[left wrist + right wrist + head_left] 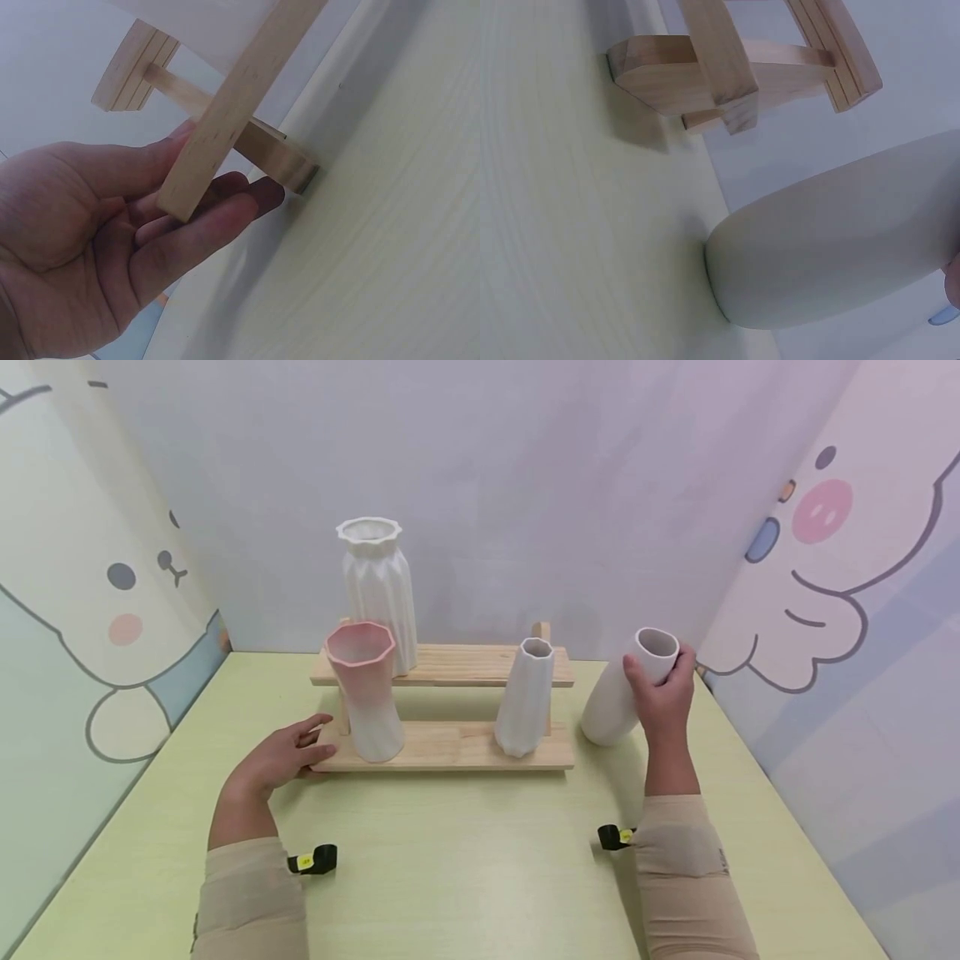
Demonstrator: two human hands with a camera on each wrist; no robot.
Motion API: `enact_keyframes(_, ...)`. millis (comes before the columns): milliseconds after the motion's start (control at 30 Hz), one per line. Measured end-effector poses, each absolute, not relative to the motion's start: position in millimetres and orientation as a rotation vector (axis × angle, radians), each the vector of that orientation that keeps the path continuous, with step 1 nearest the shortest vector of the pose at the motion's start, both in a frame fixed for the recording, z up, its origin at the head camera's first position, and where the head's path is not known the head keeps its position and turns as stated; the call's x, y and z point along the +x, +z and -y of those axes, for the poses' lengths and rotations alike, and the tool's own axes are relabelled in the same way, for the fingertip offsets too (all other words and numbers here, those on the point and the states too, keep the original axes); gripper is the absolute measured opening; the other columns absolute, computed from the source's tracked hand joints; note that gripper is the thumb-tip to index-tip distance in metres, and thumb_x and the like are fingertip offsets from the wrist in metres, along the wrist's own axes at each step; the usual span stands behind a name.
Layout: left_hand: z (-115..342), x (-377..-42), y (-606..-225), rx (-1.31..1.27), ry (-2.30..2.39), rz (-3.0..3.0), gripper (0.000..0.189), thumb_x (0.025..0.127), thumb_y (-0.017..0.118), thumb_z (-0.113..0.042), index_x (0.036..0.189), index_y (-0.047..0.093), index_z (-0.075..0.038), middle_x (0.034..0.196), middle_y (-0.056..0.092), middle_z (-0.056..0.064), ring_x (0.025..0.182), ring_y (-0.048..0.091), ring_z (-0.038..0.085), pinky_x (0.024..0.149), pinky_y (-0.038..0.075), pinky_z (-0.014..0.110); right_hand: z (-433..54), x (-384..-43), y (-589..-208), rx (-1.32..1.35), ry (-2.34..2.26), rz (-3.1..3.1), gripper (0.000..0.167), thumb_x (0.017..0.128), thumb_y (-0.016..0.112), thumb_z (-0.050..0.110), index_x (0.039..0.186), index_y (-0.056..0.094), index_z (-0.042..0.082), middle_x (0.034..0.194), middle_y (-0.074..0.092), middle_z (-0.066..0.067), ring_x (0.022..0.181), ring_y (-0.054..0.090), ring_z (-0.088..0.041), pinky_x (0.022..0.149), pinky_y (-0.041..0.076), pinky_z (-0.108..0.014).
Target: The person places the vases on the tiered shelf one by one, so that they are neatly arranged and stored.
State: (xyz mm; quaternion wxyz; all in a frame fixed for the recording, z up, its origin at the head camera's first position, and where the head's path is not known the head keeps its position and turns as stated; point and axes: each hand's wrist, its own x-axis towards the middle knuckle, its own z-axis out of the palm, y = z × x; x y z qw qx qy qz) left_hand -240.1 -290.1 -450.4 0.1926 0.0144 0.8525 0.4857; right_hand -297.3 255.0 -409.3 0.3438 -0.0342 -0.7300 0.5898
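Note:
A two-tier wooden shelf (pixel 450 758) stands on the table. My left hand (pixel 283 756) holds the left end of its lower board (pixel 225 112), thumb above and fingers beneath in the left wrist view. To the right of the shelf, my right hand (pixel 664 692) grips a smooth white vase (pixel 617 702) near its mouth. In the right wrist view this vase's base (pixel 727 285) is right at the tabletop; most of the hand is out of that view. On the lower board stand a pink-and-white vase (pixel 367 693) at left and a slim white vase (pixel 525 702) at right.
A tall pleated white vase (pixel 380 585) stands on the left of the upper board (pixel 480 664). Behind the pale yellow table (pixel 465 860) rises a plain wall (pixel 480 510), with cartoon-printed panels (pixel 112 577) at the sides. A black device (pixel 324 859) sticks out from each sleeve.

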Motion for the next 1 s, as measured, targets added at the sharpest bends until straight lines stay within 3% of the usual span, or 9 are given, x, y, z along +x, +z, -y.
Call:
enact_keyframes(133, 291, -239, -450, 0.049, 1.387, -2.382, 0.078, 0.096, 0.064, -0.036, 0.157, 0.022, -0.013, 0.157, 0.018, 0.031, 0.113, 0.066, 0.030, 0.093, 0.055, 0.042, -259, -294, -403, -0.010, 1.617, 1.823, 0.064, 0.077, 0.078, 0.016, 0.134, 0.049, 0.020, 0.115, 0.058, 0.005, 0.100, 0.057, -0.012, 0.082, 0.046, -0.024)
enact_keyframes(500, 290, -239, -450, 0.047, 1.400, -2.366, 0.079, 0.095, 0.064, -0.037, 0.157, 0.022, -0.013, 0.158, 0.017, 0.030, 0.112, 0.066, 0.030, 0.093, 0.055, 0.042, -259, -285, -393, 0.019, 1.662, 1.824, 0.059, 0.077, 0.082, 0.018, 0.131, 0.061, 0.025, 0.107, 0.062, 0.002, 0.097, 0.058, -0.014, 0.078, 0.048, -0.023)
enact_keyframes(733, 290, -239, -449, 0.053, 1.379, -2.381, 0.079, 0.096, 0.063, -0.038, 0.158, 0.021, -0.014, 0.158, 0.018, 0.030, 0.110, 0.067, 0.028, 0.096, 0.054, 0.044, -256, -289, -394, 0.203, 1.840, 1.655, 0.060, 0.078, 0.079, 0.005, 0.134, 0.059, 0.010, 0.128, 0.065, -0.011, 0.118, 0.060, -0.020, 0.093, 0.050, -0.022)
enact_keyframes(1000, 290, -238, -448, 0.050, 1.355, -2.388, 0.080, 0.096, 0.063, -0.040, 0.158, 0.020, -0.015, 0.158, 0.018, 0.029, 0.104, 0.070, 0.026, 0.108, 0.039, 0.057, -254, -293, -400, 0.179, 1.767, 1.741, 0.051, 0.079, 0.077, 0.009, 0.128, 0.061, 0.009, 0.106, 0.073, -0.002, 0.100, 0.066, -0.017, 0.083, 0.052, -0.022)
